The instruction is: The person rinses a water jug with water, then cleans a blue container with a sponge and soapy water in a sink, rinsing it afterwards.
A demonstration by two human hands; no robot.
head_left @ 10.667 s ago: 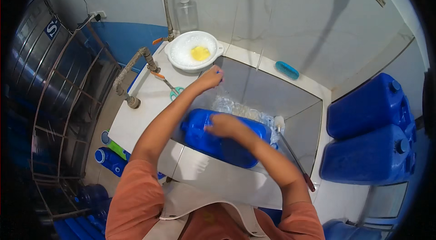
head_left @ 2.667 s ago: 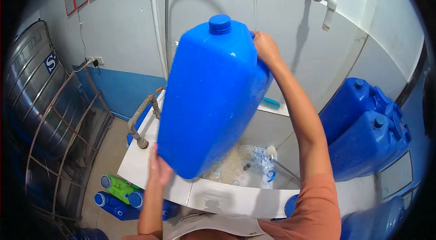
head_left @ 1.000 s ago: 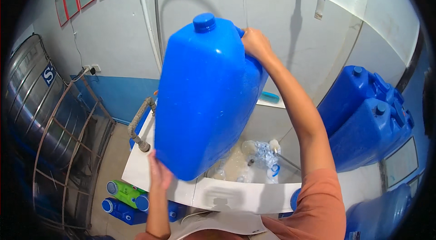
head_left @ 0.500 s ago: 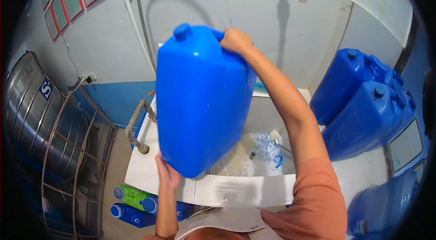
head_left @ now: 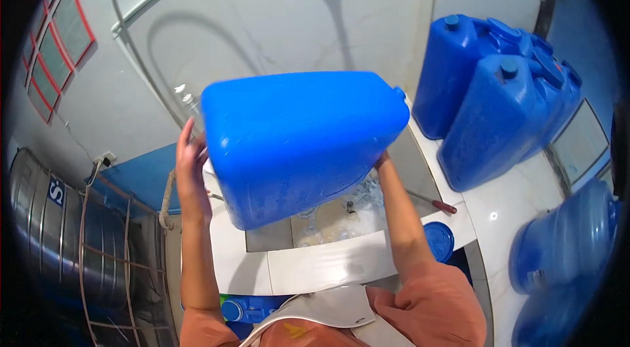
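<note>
A big blue jerry can lies on its side in the air above a white-tiled sink, its small cap pointing right. At the base end on the left, my left hand presses against the can and supports it, some fingers pointing up. My right hand holds the can from its far lower side near the cap end; most of its fingers are hidden behind the can. Below, in the basin, lie clear plastic pieces and a dark fitting.
Several blue jerry cans stand on the right ledge. Closer on the right are translucent blue water jugs. A red-handled tool and a round blue lid rest by the sink. A steel tank stands at left behind bars.
The jerry can has turned from upright to sideways, its cap swinging from the top to the right. My left hand rose along its base end; my right hand came down. The view shifted right.
</note>
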